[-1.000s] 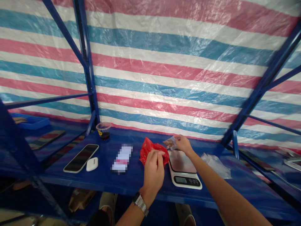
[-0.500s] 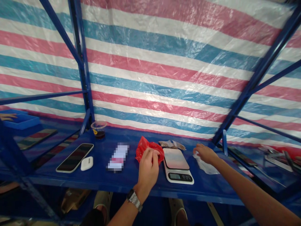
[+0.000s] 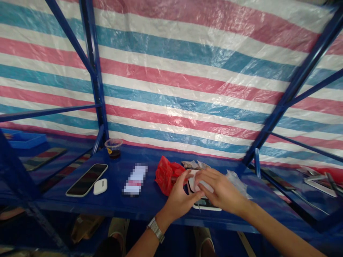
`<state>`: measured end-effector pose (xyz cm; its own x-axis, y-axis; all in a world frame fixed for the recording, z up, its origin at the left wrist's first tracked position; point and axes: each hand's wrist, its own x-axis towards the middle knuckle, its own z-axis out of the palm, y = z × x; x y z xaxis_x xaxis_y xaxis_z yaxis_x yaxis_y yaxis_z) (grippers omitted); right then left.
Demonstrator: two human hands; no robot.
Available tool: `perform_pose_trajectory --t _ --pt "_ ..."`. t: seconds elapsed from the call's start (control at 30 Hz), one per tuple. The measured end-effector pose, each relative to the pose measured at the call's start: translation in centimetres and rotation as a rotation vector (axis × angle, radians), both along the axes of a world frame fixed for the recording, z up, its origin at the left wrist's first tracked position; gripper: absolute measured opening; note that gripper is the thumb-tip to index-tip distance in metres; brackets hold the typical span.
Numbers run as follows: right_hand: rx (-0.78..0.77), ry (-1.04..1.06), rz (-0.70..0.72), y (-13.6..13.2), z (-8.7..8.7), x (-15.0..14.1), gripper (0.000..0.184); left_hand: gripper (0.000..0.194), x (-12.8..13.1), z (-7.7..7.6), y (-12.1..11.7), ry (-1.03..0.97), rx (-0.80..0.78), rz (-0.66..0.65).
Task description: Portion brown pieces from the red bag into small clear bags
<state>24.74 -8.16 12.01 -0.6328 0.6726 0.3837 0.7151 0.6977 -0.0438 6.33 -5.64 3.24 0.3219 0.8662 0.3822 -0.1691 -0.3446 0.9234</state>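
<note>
across blue desk (image 3: 142,152): dark phone (image 3: 87,180), white case (image 3: 100,186), then red bag (image 3: 164,176); l hand (image 3: 179,199) just r of bag, fingers curled, over scale (image 3: 207,206); filled packets (image 3: 189,164) behind scale; r hand (image 3: 220,186) curled over scale too, can't tell what either pinches; clear bags (image 3: 237,181) far r.

On the shelf (image 3: 115,198), the scale (image 3: 208,206) stood between the carrier bag (image 3: 167,175), left, and plastic bags (image 3: 237,182), right. Packets (image 3: 190,164) lay behind it. Further left lay the earphone case (image 3: 100,186).
</note>
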Motion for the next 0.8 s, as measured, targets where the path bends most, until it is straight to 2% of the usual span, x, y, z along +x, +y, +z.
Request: perform_pose_trajectory --t 0.07,0.13,0.27,0.4,0.6,0.8 --pt "-0.004 -0.028 0.034 -0.9 -0.1 -1.5 0.019 0.06 -0.2 0.1 0.1 -0.068 -0.142 -0.166" --pt "0.006 -0.03 0.036 -1.2 -0.1 -1.9 0.021 0.054 -0.8 0.4 0.3 -0.089 -0.223 -0.228" --pt "-0.02 -0.05 0.05 -1.5 0.1 -1.6 0.022 0.044 -2.4 1.1 0.0 0.022 -0.183 -0.232" --pt "-0.01 -0.108 0.041 -2.0 0.1 -2.1 0.026 0.031 -3.5 1.2 -0.7 0.117 -0.132 -0.274" --pt "-0.059 -0.068 0.029 -2.4 -0.2 -3.7 0.027 0.029 -4.4 0.7 -0.8 0.089 -0.098 -0.282" --pt "-0.152 -0.004 0.044 -3.3 -1.6 -5.1 0.046 0.026 -4.9 0.3 -1.3 0.082 -0.17 -0.332"
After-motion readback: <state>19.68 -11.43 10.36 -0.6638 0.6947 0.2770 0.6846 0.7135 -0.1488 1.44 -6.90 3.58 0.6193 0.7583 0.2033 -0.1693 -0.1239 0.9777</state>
